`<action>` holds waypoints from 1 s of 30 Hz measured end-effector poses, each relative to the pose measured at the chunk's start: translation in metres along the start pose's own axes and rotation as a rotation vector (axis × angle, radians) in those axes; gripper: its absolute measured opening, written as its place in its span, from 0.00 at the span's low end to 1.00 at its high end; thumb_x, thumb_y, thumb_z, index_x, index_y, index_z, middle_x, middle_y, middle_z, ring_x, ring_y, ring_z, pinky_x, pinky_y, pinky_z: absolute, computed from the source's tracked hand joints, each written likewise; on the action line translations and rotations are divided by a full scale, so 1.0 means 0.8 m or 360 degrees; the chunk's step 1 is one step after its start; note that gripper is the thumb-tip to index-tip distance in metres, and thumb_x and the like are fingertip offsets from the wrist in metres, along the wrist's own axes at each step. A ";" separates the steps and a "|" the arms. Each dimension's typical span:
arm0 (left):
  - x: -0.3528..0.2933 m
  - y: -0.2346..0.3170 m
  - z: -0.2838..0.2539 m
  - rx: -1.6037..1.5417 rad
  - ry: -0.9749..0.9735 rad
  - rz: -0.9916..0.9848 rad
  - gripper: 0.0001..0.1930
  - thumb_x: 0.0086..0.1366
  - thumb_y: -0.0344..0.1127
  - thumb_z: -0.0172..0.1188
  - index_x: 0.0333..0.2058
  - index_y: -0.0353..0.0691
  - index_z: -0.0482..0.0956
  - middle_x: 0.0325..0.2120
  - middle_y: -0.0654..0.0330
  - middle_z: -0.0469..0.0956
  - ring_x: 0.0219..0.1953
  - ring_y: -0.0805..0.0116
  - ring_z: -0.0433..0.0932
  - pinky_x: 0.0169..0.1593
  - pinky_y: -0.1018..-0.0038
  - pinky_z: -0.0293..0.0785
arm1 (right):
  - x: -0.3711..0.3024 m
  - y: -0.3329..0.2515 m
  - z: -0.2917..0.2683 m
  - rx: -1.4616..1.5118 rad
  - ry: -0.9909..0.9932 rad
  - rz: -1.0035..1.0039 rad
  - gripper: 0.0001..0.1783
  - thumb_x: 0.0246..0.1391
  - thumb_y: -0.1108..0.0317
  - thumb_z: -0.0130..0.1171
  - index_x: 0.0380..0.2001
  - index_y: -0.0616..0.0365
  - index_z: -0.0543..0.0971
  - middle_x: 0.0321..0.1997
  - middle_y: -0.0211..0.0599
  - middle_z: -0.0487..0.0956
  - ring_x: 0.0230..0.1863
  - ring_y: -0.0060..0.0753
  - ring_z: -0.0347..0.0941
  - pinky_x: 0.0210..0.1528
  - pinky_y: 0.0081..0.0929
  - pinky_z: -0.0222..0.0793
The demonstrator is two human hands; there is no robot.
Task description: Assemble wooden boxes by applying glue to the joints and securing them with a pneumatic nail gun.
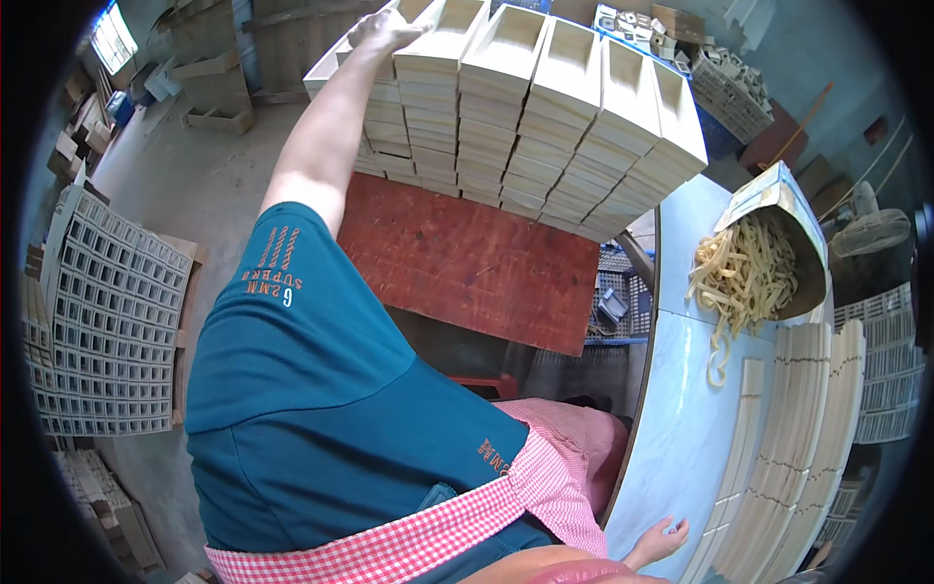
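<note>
My left arm reaches out to the far left end of several stacks of pale wooden boxes. There my left hand closes on the rim of an open-topped wooden box in the top layer, the thumb pointing right. Part of its fingers is hidden behind the hand. The stacks rest on a reddish-brown board. At the lower right, my right hand hovers over or rests on the pale blue tabletop; which one, I cannot tell. Its fingers are loosely apart with nothing in them, close to bundled wooden strips.
On the right table a tipped container spills pale curled strips. A fan stands beyond. Left, a large grey grid rack stands on the floor. Plastic crates of small pieces sit behind the stacks.
</note>
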State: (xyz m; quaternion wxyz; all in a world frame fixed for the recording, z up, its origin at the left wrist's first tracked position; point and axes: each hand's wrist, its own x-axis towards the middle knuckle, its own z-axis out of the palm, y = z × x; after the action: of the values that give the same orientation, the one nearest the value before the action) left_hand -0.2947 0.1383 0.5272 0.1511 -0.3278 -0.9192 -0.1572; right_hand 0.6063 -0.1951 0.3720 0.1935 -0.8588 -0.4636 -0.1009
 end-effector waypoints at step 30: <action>-0.147 0.088 0.061 -0.0470 0.1016 0.1380 0.18 0.65 0.50 0.62 0.45 0.43 0.83 0.45 0.57 0.83 0.42 0.51 0.83 0.50 0.57 0.79 | 0.103 0.274 -0.005 -0.0628 -0.0122 0.0287 0.24 0.53 0.71 0.58 0.55 0.55 0.74 0.55 0.47 0.77 0.51 0.58 0.74 0.55 0.46 0.72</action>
State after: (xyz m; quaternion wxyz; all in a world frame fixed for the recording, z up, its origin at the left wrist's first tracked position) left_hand -0.1703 0.1441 0.4520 0.4254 -0.6296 -0.5771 -0.2993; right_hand 0.8350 -0.2429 0.3519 0.0121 -0.9211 -0.3632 -0.1394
